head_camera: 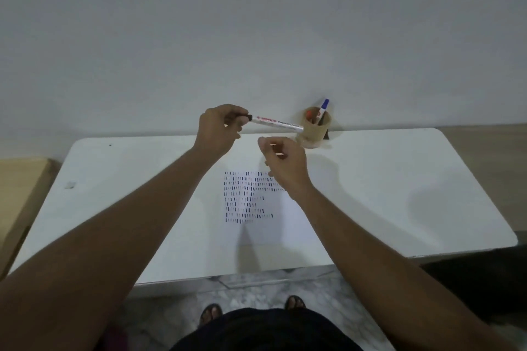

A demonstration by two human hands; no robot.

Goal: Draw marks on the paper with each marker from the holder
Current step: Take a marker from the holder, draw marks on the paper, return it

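Our left hand [221, 129] pinches the dark end of a white marker [278, 123], held level above the table [399, 179]. Our right hand [283, 164] hovers loosely curled, gripping nothing, above the marked paper [268, 225]. The holder [313, 129] stands at two o'clock from the paper.

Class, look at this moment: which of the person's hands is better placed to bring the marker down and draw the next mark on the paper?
Left, probably. The left hand already grips the marker by its dark end, above the paper. The right hand holds nothing visible.
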